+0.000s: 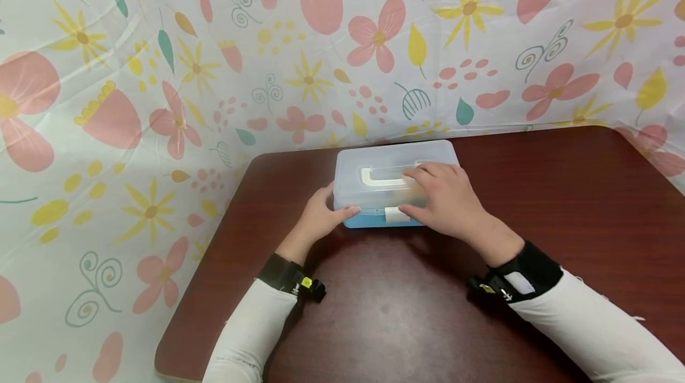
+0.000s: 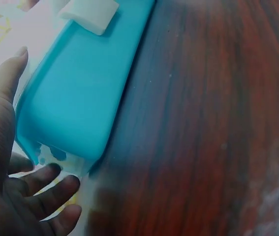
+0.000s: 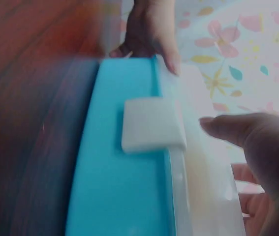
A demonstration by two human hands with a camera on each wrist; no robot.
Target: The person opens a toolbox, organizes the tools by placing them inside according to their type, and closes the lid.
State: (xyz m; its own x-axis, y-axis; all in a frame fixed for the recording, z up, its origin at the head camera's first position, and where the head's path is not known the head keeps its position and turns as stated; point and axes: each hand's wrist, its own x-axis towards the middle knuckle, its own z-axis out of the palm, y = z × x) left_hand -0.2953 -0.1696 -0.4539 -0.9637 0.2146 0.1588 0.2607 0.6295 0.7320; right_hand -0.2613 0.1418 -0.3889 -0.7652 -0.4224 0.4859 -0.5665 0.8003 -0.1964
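Observation:
A storage box (image 1: 396,184) with a translucent lid and a blue base (image 2: 77,83) sits on the table. Its lid carries a white handle (image 1: 382,181), and a white latch (image 3: 151,124) is on the front. At the box's left end, my left hand (image 1: 321,215) holds the corner, thumb along the lid's front edge and fingers at the end wall. Over the right part of the lid is my right hand (image 1: 446,198), its thumb close to the latch and its fingers spread above the handle. The lid looks closed; its contents are only a faint yellowish blur.
The dark reddish-brown table (image 1: 562,192) extends around the box. Behind it and along the left hangs a white cloth (image 1: 214,44) with flowers and leaves. Black bands with small cameras circle both wrists, below the hands.

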